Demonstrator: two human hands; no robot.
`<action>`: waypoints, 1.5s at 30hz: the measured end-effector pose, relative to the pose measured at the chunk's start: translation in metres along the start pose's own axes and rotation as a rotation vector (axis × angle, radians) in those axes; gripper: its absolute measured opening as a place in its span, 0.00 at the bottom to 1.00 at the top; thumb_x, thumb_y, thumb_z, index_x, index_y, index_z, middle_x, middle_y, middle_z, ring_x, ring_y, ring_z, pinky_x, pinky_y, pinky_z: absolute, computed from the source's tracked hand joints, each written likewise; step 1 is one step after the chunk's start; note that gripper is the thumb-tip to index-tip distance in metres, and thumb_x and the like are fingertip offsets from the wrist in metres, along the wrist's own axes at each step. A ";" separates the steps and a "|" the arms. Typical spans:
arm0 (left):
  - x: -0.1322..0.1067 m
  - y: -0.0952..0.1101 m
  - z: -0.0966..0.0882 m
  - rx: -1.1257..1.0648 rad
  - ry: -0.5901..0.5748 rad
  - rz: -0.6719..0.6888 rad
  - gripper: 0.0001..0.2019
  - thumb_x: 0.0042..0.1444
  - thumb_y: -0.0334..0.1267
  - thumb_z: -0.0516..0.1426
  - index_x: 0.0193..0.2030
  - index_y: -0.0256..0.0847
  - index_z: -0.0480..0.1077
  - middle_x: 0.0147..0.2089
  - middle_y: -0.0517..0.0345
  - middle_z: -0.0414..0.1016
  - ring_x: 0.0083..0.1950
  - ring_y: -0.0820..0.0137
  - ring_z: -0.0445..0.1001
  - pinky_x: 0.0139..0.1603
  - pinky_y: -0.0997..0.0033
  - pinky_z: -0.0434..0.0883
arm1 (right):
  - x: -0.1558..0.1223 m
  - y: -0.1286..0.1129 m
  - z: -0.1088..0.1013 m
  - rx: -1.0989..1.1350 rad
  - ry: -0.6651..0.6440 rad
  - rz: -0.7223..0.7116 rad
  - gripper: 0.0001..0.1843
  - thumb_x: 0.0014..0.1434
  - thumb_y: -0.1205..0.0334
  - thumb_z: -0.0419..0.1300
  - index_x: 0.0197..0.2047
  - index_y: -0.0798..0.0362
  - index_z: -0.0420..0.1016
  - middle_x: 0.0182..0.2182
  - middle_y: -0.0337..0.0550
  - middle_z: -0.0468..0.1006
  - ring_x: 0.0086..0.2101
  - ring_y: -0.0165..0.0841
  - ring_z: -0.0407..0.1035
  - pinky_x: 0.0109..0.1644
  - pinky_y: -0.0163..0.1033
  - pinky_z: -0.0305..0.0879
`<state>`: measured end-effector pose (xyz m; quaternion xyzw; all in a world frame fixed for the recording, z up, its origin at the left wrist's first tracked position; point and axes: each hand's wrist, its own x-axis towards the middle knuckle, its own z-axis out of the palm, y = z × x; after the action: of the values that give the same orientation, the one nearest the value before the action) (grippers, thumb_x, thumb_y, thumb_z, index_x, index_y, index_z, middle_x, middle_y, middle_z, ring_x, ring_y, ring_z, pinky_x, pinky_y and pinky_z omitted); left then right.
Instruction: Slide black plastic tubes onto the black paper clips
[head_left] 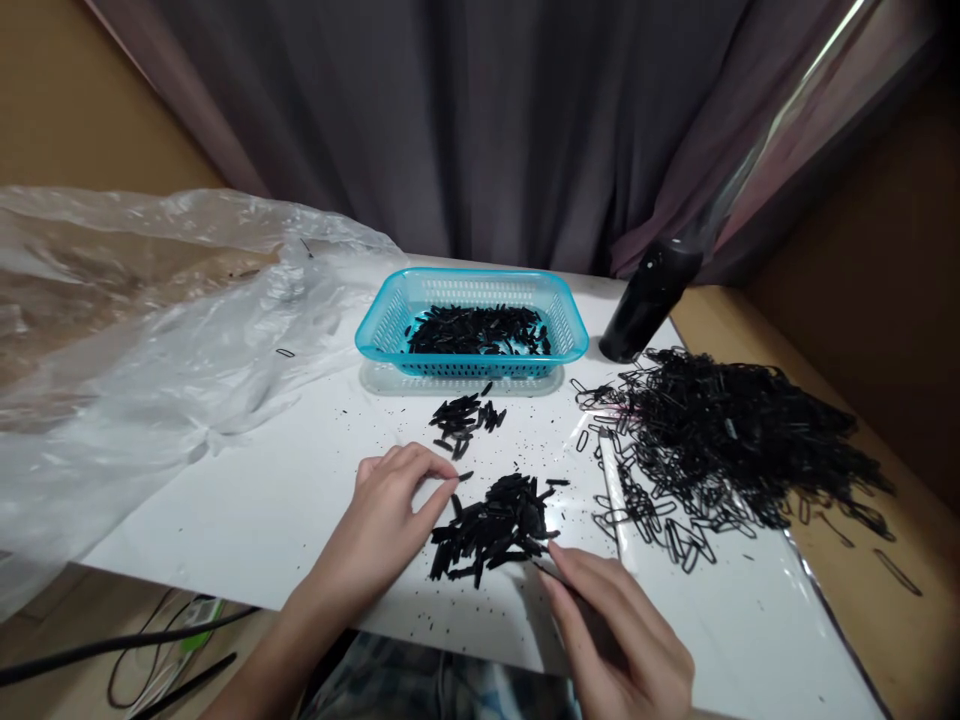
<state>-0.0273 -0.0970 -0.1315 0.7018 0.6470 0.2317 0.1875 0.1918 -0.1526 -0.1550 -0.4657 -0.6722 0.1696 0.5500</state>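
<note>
A small black piece (466, 476) sticks out from the tips of the left hand (397, 508). The thumb and first finger pinch it with almost no gap, maybe because such a tiny thing is best held by its end. It is just above the counter (300, 520), between two groups of the same bits. The bigger pile (499, 525) lies between the two hands, which seems handy, as both can reach it.

The right hand (619, 620) has its thumb and finger pressed close on a thin dark stick (553, 574), maybe a tool; it is too dark to tell. Its tip points at the pile, perhaps so it can touch the bits.

Past the left hand lies a smaller group (459, 415). Behind it, a blue basket (472, 360) with holes holds more black bits, its low sides likely keeping them from spreading. To the right is a messy heap of black loops (735, 430), with a dark tube (649, 305) leaning behind it. Clear plastic (247, 340) covers the far left, and a grey curtain (495, 120) hangs at the back.
</note>
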 end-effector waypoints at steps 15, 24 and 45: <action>-0.020 0.021 -0.006 -0.196 0.202 0.216 0.02 0.60 0.37 0.62 0.37 0.48 0.78 0.36 0.62 0.84 0.38 0.64 0.80 0.46 0.65 0.68 | -0.001 0.003 -0.001 -0.019 -0.028 -0.004 0.14 0.61 0.75 0.62 0.47 0.50 0.79 0.38 0.42 0.83 0.37 0.33 0.79 0.39 0.36 0.76; -0.023 0.028 -0.011 -0.218 0.230 0.241 0.03 0.60 0.36 0.62 0.36 0.48 0.77 0.35 0.63 0.84 0.37 0.65 0.80 0.45 0.65 0.69 | 0.001 0.003 -0.002 -0.023 -0.034 -0.006 0.13 0.62 0.74 0.62 0.47 0.51 0.80 0.38 0.44 0.84 0.37 0.34 0.79 0.39 0.36 0.77; -0.027 0.051 0.013 -0.550 0.022 -0.105 0.07 0.58 0.40 0.60 0.31 0.46 0.77 0.30 0.62 0.81 0.33 0.68 0.78 0.36 0.72 0.73 | 0.010 -0.005 0.001 -0.024 0.060 0.045 0.09 0.61 0.71 0.63 0.44 0.53 0.81 0.36 0.44 0.84 0.35 0.31 0.79 0.40 0.31 0.78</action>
<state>0.0205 -0.1283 -0.1152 0.5875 0.5974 0.3961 0.3756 0.1890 -0.1465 -0.1457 -0.4920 -0.6468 0.1600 0.5603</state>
